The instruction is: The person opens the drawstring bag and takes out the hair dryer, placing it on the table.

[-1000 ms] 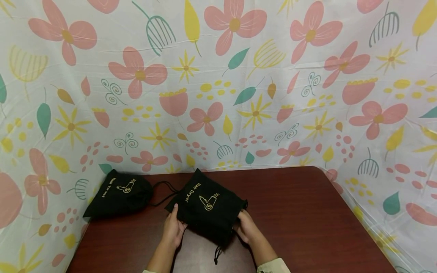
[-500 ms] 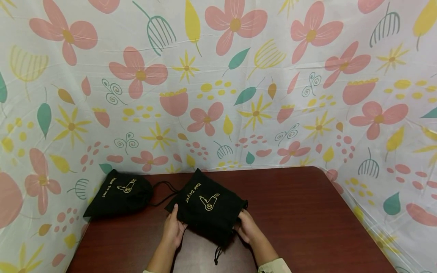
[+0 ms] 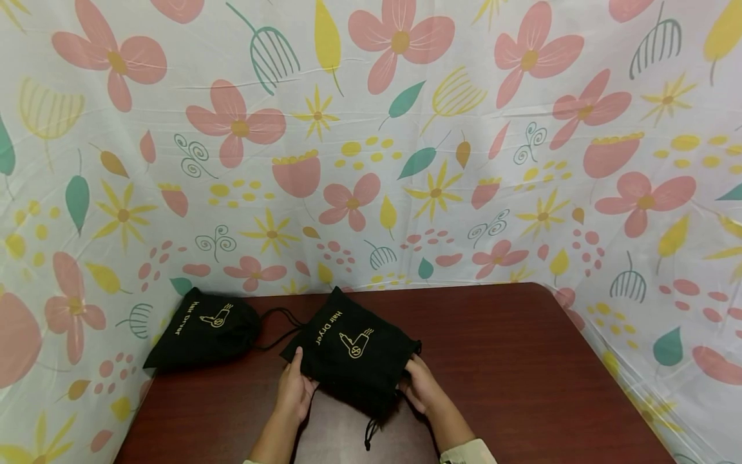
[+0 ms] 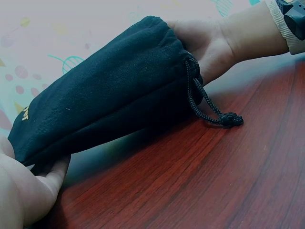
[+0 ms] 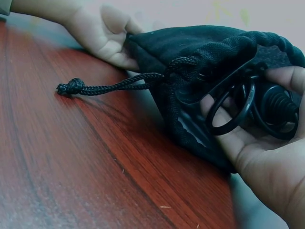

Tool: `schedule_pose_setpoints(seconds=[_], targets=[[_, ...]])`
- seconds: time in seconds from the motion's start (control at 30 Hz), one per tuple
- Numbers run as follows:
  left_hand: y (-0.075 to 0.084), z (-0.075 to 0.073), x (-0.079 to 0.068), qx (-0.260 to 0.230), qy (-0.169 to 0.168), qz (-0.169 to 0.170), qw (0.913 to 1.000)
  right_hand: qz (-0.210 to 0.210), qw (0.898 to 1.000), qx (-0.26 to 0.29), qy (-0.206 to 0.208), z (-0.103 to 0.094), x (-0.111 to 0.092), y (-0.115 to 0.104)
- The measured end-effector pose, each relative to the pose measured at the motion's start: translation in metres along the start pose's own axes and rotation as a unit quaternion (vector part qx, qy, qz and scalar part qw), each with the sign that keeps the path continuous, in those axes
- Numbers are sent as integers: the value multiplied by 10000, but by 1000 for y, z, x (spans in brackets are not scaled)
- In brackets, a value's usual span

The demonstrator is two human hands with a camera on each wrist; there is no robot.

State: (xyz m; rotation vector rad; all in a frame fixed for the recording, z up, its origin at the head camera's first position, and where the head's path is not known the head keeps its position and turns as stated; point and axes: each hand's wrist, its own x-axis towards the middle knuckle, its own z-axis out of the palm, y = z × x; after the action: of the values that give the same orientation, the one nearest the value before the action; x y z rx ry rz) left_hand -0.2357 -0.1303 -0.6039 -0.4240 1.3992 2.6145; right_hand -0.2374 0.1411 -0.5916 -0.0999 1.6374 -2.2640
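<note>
A black drawstring bag [image 3: 362, 345], printed "Hair Dryer" in gold, is held tilted over the table between both hands. My left hand [image 3: 294, 392] grips its closed bottom corner, thumb on top and fingers underneath. At the opposite end, the mouth gapes and my right hand [image 3: 422, 388] reaches into it. In the right wrist view those fingers curl around the cord end of a black hair dryer [image 5: 280, 106], where a ribbed sleeve and black loops show. The rest of it is hidden in the cloth. The knotted drawstring [image 5: 114, 83] hangs from the mouth.
A second black drawstring bag [image 3: 209, 338] with the same print, bulging, lies at the table's left edge. Its cord [image 3: 278, 328] runs towards the held bag. The dark red wooden table [image 3: 522, 361] backs onto a flowered cloth [image 3: 406, 161].
Almost nothing differs; both hands keep their places on the bag, and the head view shifts very slightly.
</note>
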Motion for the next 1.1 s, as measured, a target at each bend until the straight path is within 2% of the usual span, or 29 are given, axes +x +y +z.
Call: schedule_pose_setpoints(seconds=[0.4,0.8,1.1], targets=[[0,-1,0,4,7,3,10000,26,9994,-53,334,0,-1,-1],[0,-1,1,-16,7,-34,10000,44,9997,-31,252,-4,-1,-2],[0,-1,0,-134,109,-9,9998,-22,9998,-163,-64,-11,0,-2]])
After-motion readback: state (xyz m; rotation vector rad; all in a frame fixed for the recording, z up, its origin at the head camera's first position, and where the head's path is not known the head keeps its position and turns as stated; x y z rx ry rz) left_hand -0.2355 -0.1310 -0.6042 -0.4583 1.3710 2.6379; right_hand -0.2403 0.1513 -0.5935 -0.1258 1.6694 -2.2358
